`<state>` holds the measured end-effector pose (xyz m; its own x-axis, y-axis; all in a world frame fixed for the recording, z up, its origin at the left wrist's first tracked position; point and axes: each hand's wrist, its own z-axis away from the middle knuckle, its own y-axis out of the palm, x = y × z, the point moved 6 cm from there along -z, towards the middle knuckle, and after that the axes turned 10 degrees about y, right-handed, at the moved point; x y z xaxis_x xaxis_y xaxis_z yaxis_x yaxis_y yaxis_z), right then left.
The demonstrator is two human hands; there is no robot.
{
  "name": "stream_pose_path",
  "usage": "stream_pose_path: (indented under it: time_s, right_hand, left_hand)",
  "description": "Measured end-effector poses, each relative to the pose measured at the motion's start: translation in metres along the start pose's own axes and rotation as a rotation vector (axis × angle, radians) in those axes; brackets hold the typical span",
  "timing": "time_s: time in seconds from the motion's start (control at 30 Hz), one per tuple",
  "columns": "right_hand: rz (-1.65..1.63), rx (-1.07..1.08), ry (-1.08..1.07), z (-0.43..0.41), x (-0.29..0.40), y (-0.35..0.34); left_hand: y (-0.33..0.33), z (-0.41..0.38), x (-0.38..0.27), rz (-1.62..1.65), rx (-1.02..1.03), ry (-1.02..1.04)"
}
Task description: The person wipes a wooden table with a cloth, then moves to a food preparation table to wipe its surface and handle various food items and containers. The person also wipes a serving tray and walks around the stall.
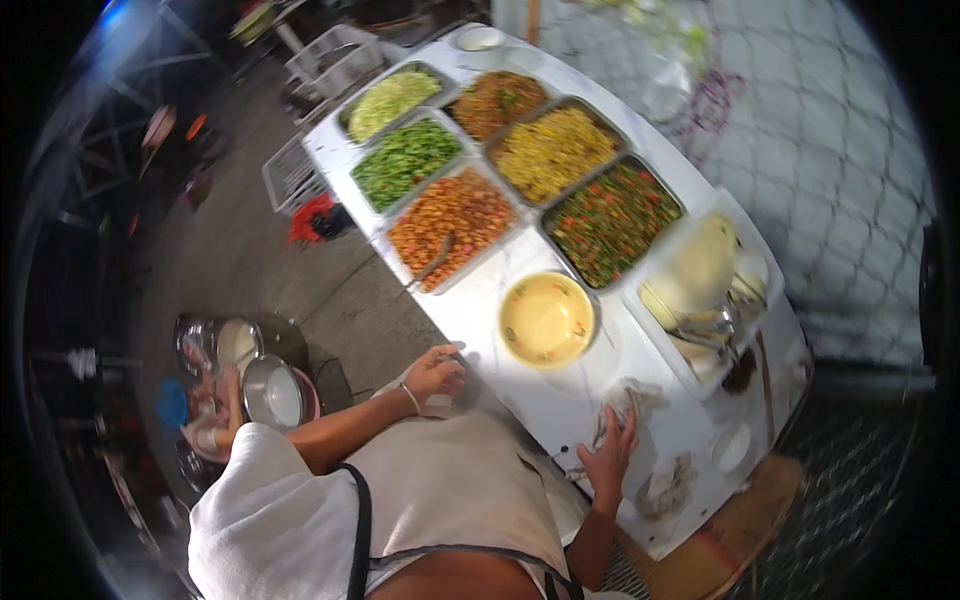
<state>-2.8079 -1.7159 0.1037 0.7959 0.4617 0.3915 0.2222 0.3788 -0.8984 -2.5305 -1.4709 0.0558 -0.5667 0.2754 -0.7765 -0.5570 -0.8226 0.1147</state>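
My right hand [611, 454] lies on the white tabletop [517, 405], its fingers on a crumpled greyish cloth [634, 397]. A second crumpled cloth [667, 486] is to the right of that hand. At the table's near edge, my left hand [435, 373], with a bracelet on the wrist, is loosely curled and holds nothing visible. Beyond both hands stands a yellow bowl [547, 321] with a patterned inside. A white plastic bin [637, 307] to its right contains bowls and metal utensils, partly blurred.
Several trays of chopped food cover the table's far half, among them an orange-red mix [450, 221] with a spoon [442, 255] and a green-red mix [611, 217]. A small white dish [731, 446] sits at right. On the left, another person [206, 412] is beside metal basins [274, 394].
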Motion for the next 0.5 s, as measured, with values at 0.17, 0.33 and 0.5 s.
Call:
stream_pose_path:
  time_s: [0.17, 0.33, 0.5]
  right_hand:
    - [-0.023, -0.146, 0.100, -0.006, -0.014, 0.019]
    - [-0.056, -0.241, 0.090, 0.007, 0.000, 0.033]
    - [-0.062, -0.121, -0.035, 0.043, 0.047, 0.057]
  left_hand:
    - [-0.035, 0.003, 0.011, 0.052, 0.005, -0.017]
    - [-0.076, 0.000, 0.019, 0.131, 0.021, -0.018]
    - [-0.136, -0.007, 0.013, 0.173, 0.082, -0.046]
